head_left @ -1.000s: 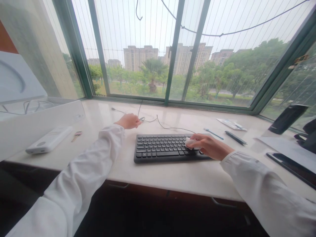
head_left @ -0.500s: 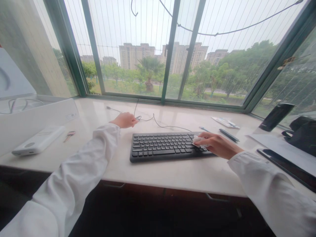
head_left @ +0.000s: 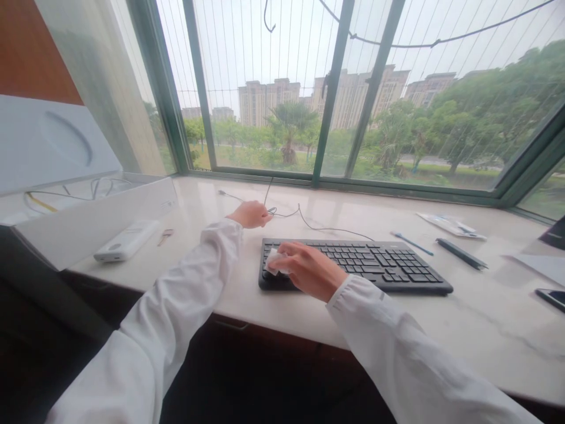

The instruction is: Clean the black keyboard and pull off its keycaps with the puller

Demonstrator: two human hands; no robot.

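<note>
Currently: right hand [head_left: 306,271] closed on tissue [head_left: 273,262], pressed to keyboard [head_left: 388,265] left end | left hand [head_left: 249,215] curled at cable [head_left: 282,213], grip unclear.

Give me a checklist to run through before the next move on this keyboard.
1. White wipe in the right hand, on the left-end keys of the black keyboard: ok.
2. Left hand at the thin black cable, clear of the keys: ok.
3. Keyboard flat on the marble sill: ok.
4. Cable's far plug connected: not ok, it lies loose on the sill.
5. Wipe damp: cannot tell.
6. Keys under the wipe clean: cannot tell.
</note>
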